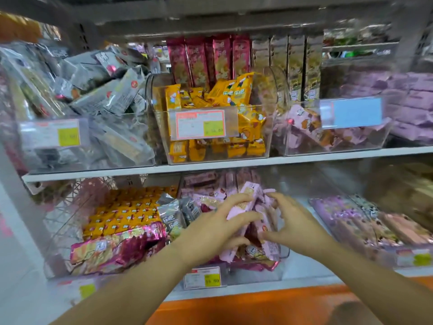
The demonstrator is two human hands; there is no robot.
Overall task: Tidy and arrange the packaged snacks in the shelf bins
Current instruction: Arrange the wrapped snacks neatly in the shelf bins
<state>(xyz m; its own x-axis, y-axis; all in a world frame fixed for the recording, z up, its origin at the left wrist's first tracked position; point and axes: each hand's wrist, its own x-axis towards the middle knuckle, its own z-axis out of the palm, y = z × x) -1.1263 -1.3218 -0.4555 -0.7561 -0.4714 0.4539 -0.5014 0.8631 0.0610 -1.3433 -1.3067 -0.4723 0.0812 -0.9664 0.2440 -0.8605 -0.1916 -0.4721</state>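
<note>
Pink packets [252,192] held between both your hands, lower centre of frame
Your left hand [218,228] grips them from the left and your right hand [295,221] cups their right side; their long axis runs up the frame, inside the clear bin [284,253]

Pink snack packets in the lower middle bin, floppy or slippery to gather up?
Probably light and fairly stiff: the pink packets look unbent between the left hand and right hand. Likely slippery, since the glossy wrappers fan out at different angles.
</note>
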